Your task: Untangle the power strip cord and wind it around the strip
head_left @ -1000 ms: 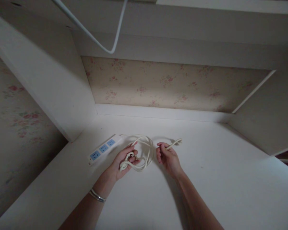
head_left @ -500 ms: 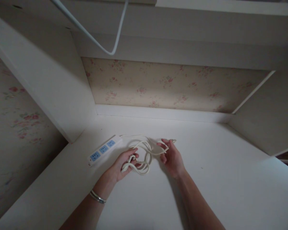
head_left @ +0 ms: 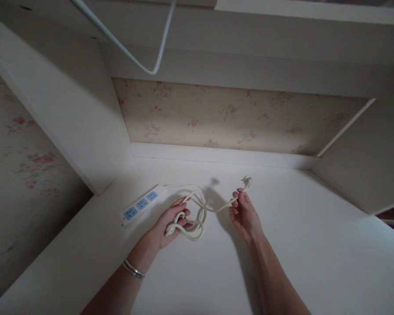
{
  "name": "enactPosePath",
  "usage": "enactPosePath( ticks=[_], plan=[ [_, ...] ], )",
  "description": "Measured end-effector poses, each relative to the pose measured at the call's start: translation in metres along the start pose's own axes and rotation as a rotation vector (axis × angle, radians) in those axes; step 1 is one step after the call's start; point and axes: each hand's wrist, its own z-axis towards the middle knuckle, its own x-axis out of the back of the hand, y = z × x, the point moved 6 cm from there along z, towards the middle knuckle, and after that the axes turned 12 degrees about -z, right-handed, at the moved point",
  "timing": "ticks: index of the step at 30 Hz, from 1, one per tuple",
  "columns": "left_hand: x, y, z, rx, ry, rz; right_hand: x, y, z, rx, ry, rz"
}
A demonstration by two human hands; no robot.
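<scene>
Right hand (head_left: 244, 215) shifts rightward versus the earlier frame, and the plug (head_left: 247, 180) now sticks out past its fingers. It pinches the white cord (head_left: 205, 205) just below the plug; left hand (head_left: 166, 222) curls loosely around the loops, fingers partly spread. Best handling, probably: slack left grip, gentle pull, freeing one crossing at a time. Dim light, so can't be sure whether the strands knot. Power strip (head_left: 141, 204) lies on the white bench (head_left: 190, 280), left of the loops. Floral wallpaper (head_left: 223, 113) behind, bent pale tube (head_left: 153, 71) overhead.
</scene>
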Motion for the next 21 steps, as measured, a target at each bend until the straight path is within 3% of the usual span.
enactPosePath(
  ticks=[7, 12, 17, 21],
  plan=[
    [-0.011, 0.001, -0.004, -0.017, -0.109, -0.034, -0.04, 0.029, -0.025, -0.015, -0.26, -0.355],
    [-0.014, -0.003, -0.006, 0.015, -0.123, -0.027, -0.065, 0.051, -0.039, 0.088, -0.431, -0.867],
    [-0.021, 0.001, -0.012, -0.009, -0.14, 0.045, -0.081, 0.047, -0.047, 0.204, -0.508, -1.14],
    [-0.024, 0.001, -0.016, -0.035, -0.156, 0.124, -0.082, 0.049, -0.049, 0.224, -0.566, -1.381]
  ],
)
